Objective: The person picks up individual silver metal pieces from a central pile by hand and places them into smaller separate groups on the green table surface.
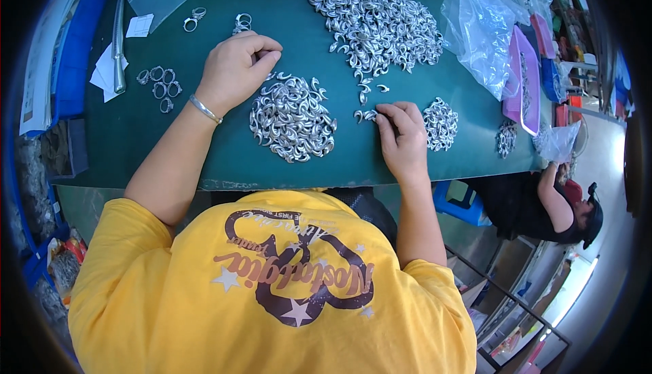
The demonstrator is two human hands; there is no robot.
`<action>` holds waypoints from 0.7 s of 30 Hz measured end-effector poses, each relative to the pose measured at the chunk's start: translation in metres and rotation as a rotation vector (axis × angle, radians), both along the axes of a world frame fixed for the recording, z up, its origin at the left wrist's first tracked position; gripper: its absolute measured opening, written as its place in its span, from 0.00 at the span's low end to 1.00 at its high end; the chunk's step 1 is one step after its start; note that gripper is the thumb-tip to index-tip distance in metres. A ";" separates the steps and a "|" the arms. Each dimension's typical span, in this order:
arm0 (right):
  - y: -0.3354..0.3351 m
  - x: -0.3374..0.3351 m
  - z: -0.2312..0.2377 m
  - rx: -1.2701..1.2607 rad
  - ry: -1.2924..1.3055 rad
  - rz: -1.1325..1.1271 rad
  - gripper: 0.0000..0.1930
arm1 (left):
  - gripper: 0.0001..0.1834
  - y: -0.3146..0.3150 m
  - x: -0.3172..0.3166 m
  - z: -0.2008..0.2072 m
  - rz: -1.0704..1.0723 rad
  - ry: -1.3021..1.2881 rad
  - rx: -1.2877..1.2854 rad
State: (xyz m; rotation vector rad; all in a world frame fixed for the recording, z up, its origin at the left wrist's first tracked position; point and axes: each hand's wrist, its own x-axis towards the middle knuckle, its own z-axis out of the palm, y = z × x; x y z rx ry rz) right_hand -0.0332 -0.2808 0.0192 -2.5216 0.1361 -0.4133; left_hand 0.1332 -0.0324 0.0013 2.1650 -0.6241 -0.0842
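My left hand (234,72) is closed, its fingers curled in and its thumb lying along them; anything inside is hidden. Just beyond its knuckles lie a few silver rings (242,23). Close below it is a rounded pile of small silver crescent-shaped metal pieces (292,119). My right hand (405,139) rests on the table to the right of that pile. Its thumb and forefinger pinch together at a crescent-shaped metal piece (370,115), with another beside it. A smaller pile of crescents (440,125) sits against the right side of this hand.
A large heap of crescents (380,21) covers the far middle of the green table (204,136). Silver rings (159,82) and a tapered metal rod (119,41) lie left. On the right are clear plastic bags (479,27) and a pink tray (521,78). Another person (543,204) sits beyond.
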 end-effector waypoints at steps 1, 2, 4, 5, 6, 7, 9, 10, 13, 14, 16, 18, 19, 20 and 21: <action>0.001 -0.001 -0.002 0.018 -0.017 -0.008 0.06 | 0.07 -0.001 0.000 0.001 -0.006 -0.005 -0.002; 0.004 -0.002 0.000 0.036 0.006 -0.018 0.05 | 0.07 -0.001 0.000 0.001 -0.005 -0.010 0.000; 0.008 -0.005 0.003 0.041 0.047 -0.036 0.04 | 0.07 0.000 0.000 0.001 0.003 -0.002 0.004; 0.005 -0.007 0.004 0.025 0.065 -0.045 0.04 | 0.07 0.000 0.000 0.001 0.005 0.002 0.001; 0.003 -0.008 0.006 0.010 0.083 -0.055 0.04 | 0.07 0.001 0.001 0.001 0.005 0.004 0.003; 0.000 -0.010 0.008 0.052 0.082 -0.090 0.04 | 0.07 0.002 0.001 0.001 0.005 0.007 0.005; -0.008 -0.012 0.012 0.137 0.084 -0.159 0.04 | 0.07 0.002 0.000 0.001 0.004 0.011 0.007; -0.011 -0.013 0.012 0.142 0.080 -0.195 0.04 | 0.07 0.002 0.000 0.002 0.003 0.011 0.006; -0.011 -0.013 0.009 0.066 0.016 -0.072 0.05 | 0.07 -0.001 -0.001 0.002 -0.001 0.019 0.002; -0.005 -0.013 0.010 0.019 0.061 -0.012 0.06 | 0.07 -0.002 0.000 0.003 -0.003 0.021 -0.003; 0.005 -0.014 0.008 -0.024 0.073 -0.033 0.05 | 0.07 -0.002 0.000 0.004 -0.002 0.034 0.016; 0.002 -0.015 0.010 -0.049 0.045 -0.012 0.04 | 0.08 0.001 0.001 0.001 0.004 0.037 0.010; -0.004 -0.017 0.013 -0.013 0.023 -0.068 0.04 | 0.08 0.000 0.001 0.002 0.001 0.040 0.013; -0.015 -0.019 0.013 -0.045 -0.017 -0.154 0.03 | 0.08 0.000 0.001 0.004 0.005 0.045 0.017; -0.029 -0.023 0.013 -0.078 -0.056 -0.241 0.03 | 0.08 0.000 -0.001 0.004 0.008 0.052 0.021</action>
